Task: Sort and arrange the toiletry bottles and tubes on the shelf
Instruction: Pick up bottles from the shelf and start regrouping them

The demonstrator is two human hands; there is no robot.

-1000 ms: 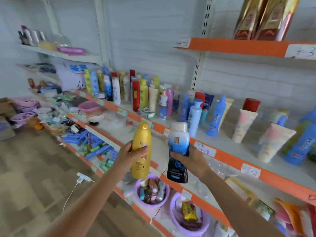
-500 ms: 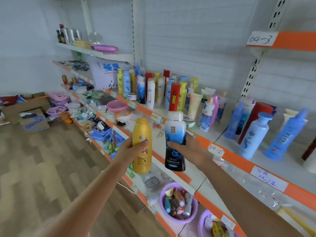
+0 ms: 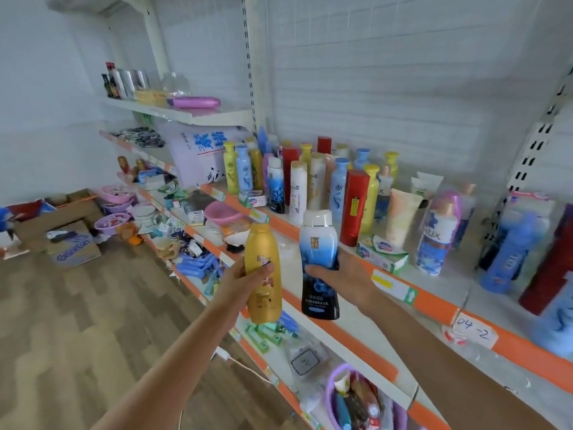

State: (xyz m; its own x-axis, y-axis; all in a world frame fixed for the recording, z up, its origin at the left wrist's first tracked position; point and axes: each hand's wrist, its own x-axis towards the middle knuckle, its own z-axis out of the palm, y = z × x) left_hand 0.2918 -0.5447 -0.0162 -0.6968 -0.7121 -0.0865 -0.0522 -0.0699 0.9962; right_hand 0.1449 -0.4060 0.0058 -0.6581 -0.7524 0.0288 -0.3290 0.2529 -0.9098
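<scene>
A gold bottle [image 3: 263, 274] is gripped upright by the left hand [image 3: 245, 282], with the fingers wrapped round its middle and the thumb laid across its front. A blue and white bottle [image 3: 319, 265] is held upright by the right hand [image 3: 344, 274], the fingers curled round its waist from behind. Both bottles are held just in front of the orange-edged shelf [image 3: 434, 305], side by side but apart. Other bottles and tubes are stood on that shelf behind them. The right fingertips are hidden by the bottle. Items at the right edge are blurred and cut off. A purple basket [image 3: 333, 383] below is partly cropped.
</scene>
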